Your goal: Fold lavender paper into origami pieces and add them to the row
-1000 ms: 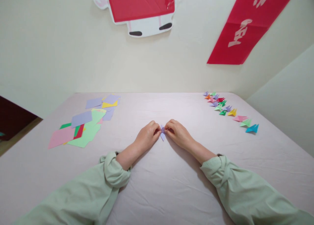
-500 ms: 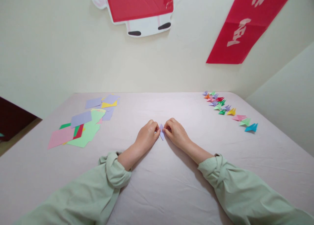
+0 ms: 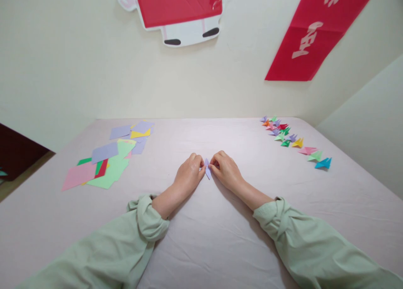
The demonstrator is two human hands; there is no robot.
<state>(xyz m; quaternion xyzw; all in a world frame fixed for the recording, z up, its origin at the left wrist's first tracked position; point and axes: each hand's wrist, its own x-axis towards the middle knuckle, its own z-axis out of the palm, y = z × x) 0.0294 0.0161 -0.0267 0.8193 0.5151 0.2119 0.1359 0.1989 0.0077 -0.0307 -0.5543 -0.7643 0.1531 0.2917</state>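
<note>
A small folded lilac paper piece [image 3: 207, 170] sits between my two hands in the middle of the pale pink table [image 3: 201, 247]. My left hand [image 3: 188, 175] pinches its left side with curled fingers. On the right side my right hand [image 3: 226, 169] pinches it too, fingertips pressed together. Both wrists rest on the table, and light green sleeves are rolled up on my forearms.
Flat coloured paper sheets [image 3: 107, 158] lie scattered at the left of the table. A row of several small folded paper pieces [image 3: 292, 142] runs along the right side. Red banners [image 3: 315, 32] hang on the cream wall behind. The table's left edge drops to a dark floor.
Both hands have stayed on the lilac piece and shifted very slightly away from me; the fingers keep working the fold. Nothing else has moved.
</note>
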